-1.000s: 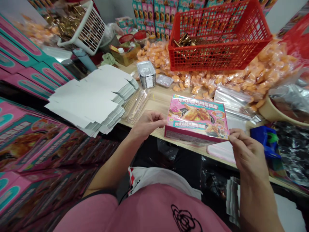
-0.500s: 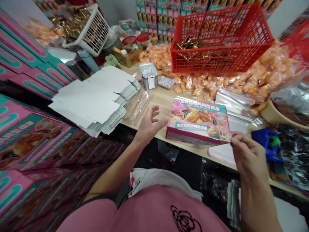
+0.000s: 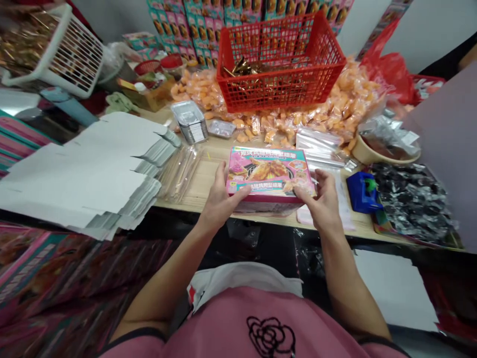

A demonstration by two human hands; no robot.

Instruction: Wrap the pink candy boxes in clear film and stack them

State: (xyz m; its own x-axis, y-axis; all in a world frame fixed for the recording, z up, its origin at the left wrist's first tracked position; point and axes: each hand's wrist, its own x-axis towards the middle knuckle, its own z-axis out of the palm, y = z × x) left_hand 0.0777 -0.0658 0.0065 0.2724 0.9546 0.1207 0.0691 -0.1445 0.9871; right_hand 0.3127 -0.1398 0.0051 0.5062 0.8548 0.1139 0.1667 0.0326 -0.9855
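Note:
A closed pink and teal printed box lies face up near the front edge of the wooden table. Around its left end is my left hand, the thumb on the top face and the fingers along the side. My right hand holds the right end in the same way, thumb on the front top corner. To the left lie thin clear-wrapped sticks and a stack of flat white cartons. Behind the box are foil trays and clear plastic sleeves.
A red basket stands at the back among orange wrapped pieces. At the right are a blue tape dispenser, a cream bowl and black packets. A white basket tilts at the back left.
My left hand has closed onto the box's left end. My right hand has shifted its hold, its thumb now on top. The view has turned to the right.

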